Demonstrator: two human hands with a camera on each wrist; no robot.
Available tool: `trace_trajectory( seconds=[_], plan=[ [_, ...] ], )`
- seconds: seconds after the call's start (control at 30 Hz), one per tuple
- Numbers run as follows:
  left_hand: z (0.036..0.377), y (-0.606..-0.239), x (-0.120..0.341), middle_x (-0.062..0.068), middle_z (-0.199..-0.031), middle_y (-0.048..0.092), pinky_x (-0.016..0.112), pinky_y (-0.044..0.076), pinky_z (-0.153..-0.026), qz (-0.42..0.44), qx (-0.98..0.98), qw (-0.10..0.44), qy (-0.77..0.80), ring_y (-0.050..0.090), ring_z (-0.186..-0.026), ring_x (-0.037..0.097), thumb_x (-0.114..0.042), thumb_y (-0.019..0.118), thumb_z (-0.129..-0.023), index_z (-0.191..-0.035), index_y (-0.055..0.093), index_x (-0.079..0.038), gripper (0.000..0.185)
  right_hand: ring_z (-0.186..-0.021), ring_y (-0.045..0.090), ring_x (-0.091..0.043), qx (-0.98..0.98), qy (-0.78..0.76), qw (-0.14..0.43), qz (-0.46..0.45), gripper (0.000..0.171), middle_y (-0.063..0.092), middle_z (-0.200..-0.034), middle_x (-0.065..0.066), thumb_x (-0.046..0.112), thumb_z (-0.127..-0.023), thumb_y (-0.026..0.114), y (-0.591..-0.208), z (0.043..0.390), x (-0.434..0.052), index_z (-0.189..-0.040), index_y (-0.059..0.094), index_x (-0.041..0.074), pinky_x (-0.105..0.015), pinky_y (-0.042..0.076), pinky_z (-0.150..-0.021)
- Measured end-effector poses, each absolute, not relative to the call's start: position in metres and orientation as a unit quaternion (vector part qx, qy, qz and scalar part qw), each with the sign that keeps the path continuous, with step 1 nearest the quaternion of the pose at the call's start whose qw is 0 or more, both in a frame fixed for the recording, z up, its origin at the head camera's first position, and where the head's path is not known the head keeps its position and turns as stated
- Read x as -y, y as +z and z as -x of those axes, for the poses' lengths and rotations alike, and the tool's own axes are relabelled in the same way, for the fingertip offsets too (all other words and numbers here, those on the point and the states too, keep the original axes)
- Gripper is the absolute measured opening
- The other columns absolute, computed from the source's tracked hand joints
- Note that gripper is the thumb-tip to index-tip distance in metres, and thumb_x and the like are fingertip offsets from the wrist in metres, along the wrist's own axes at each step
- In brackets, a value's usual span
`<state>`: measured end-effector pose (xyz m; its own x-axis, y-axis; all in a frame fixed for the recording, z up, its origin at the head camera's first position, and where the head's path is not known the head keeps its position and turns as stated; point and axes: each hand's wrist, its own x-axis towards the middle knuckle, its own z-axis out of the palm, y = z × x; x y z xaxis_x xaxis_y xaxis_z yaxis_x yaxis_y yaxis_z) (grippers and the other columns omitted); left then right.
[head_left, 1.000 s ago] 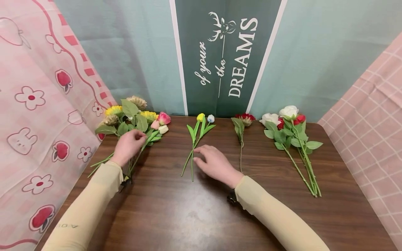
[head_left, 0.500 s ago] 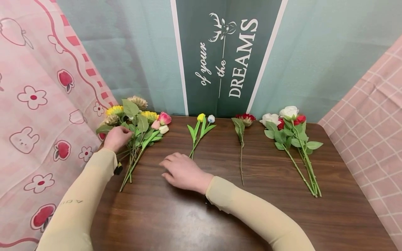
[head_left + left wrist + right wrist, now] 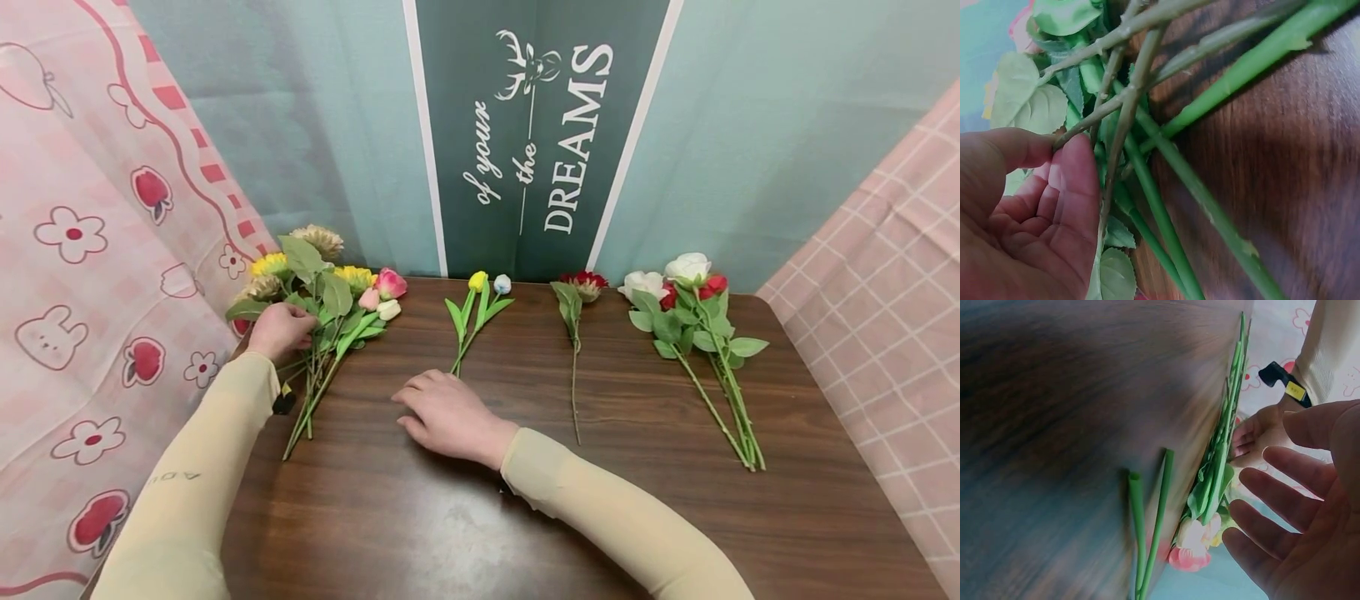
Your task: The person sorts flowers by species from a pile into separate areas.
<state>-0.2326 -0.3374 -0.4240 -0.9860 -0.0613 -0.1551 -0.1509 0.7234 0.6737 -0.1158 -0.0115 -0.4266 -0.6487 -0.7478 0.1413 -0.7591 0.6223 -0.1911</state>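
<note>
In the head view my left hand [image 3: 281,331] is at the left pile of artificial flowers, which has yellow blooms [image 3: 354,277], beige blooms [image 3: 318,241] and a pink tulip [image 3: 390,283]. The left wrist view shows its thumb and forefinger pinching a thin brownish-green flower stem [image 3: 1094,116] among crossed stems. Which bloom that stem carries, I cannot tell. My right hand [image 3: 450,417], fingers relaxed and holding nothing, is over the lower stems of a yellow tulip [image 3: 477,282] and a pale blue tulip [image 3: 502,284], whose cut ends [image 3: 1135,478] show in the right wrist view.
A dark red flower [image 3: 585,285] lies alone right of the tulips. Farther right is a group of white roses [image 3: 687,268] and red roses [image 3: 714,286]. The brown table [image 3: 360,517] is bordered by patterned cloths at the back and sides.
My left hand has moved left, from beside the green tulip leaves to the stems at the pile's left. The right hand has shifted left and nearer to me. The flowers lie much the same.
</note>
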Motion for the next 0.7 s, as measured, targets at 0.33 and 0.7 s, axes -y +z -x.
trace_trajectory(
  seconds=[0.33, 0.7],
  plan=[
    [0.224, -0.409, 0.348, 0.018, -0.092, 0.073, 0.033, 0.061, -0.07, 0.066, -0.915, -0.001, 0.398, 0.069, -0.067, 0.008, -0.028, 0.053, -0.105, -0.121, 0.065, 0.012, 0.044, -0.124, 0.056, -0.022, 0.904, 0.148, 0.025, -0.401, 0.032, 0.066, -0.127, 0.0, 0.031, -0.103, 0.061, -0.433, 0.12, -0.004, -0.13, 0.069, 0.016, -0.039, 0.043, -0.109],
    [0.211, -0.369, 0.308, 0.023, -0.107, 0.068, 0.027, 0.06, -0.067, 0.002, -0.908, -0.079, 0.41, 0.071, -0.072, 0.014, -0.033, 0.053, -0.106, -0.124, 0.065, 0.005, 0.044, -0.121, 0.06, -0.022, 0.907, 0.272, 0.07, -0.313, 0.027, 0.07, -0.123, -0.001, 0.025, -0.102, 0.063, -0.429, 0.127, -0.068, -0.125, 0.073, 0.012, -0.04, 0.047, -0.105]
  ],
)
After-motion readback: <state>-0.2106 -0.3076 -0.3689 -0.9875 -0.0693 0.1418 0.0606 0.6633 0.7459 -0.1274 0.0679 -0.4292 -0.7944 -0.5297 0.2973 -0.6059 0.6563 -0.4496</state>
